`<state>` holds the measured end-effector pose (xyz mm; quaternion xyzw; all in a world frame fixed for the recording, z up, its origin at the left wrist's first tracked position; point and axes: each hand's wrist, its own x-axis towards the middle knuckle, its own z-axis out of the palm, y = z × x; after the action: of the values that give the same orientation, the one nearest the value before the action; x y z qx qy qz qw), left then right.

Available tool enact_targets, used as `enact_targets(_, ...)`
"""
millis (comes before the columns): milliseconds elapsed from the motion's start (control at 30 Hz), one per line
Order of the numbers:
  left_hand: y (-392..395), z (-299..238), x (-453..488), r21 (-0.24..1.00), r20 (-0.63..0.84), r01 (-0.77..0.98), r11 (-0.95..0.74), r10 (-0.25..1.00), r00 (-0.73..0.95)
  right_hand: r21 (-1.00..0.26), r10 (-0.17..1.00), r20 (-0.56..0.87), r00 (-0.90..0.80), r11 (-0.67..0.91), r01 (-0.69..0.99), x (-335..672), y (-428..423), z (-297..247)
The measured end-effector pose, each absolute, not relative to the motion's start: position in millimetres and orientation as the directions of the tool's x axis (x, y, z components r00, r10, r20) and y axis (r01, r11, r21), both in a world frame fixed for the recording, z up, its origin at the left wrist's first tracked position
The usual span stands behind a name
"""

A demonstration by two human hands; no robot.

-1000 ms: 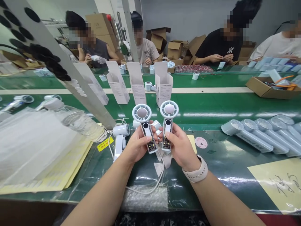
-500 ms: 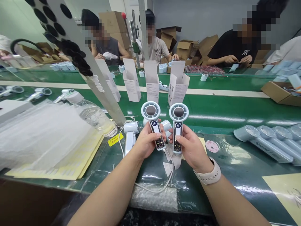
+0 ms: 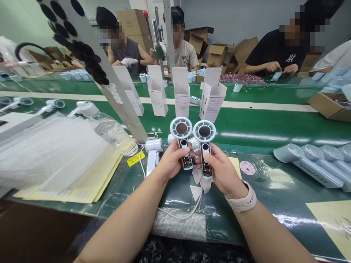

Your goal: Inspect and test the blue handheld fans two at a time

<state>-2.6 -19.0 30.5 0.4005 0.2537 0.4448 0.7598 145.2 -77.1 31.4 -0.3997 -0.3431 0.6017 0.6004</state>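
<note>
In from the counter's (image 3: 285, 212) near edge, left hand (image 3: 172, 160) and right hand (image 3: 222, 166) close fingers around one handheld fan (image 3: 205, 147) each, apparently so circuit boards (image 3: 187, 161) face the wearer.

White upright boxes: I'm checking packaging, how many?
4 on the belt: first box partly behind the slanted post; rightward, second box, third box, fourth box. More may be hidden.

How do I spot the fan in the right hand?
At the green table, find the pale wristband. Just past it, the right hand grips the fan. Unlike the other fan in the left hand, it's on the wristband side.
</note>
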Motion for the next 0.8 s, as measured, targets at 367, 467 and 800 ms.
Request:
enact_targets(367,-15.7,25.0,-2.1,0.819,-0.023,-0.496,0.288,0.881,0.473,-0.896,0.995,-0.065,0.079,-0.024,-0.443,143.4,-74.0,26.0)
enact_targets(467,-14.9,24.9,-1.8,0.82,-0.01,-0.493,0.292,0.867,0.498,-0.9,0.995,-0.059,0.086,-0.016,-0.435,145.6,-73.5,25.0)
enact_targets(800,-13.2,19.5,-1.9,0.935,-0.132,-0.276,0.221,0.942,0.308,-0.893,0.971,-0.139,0.193,-0.039,-0.448,152.2,-69.5,25.0)
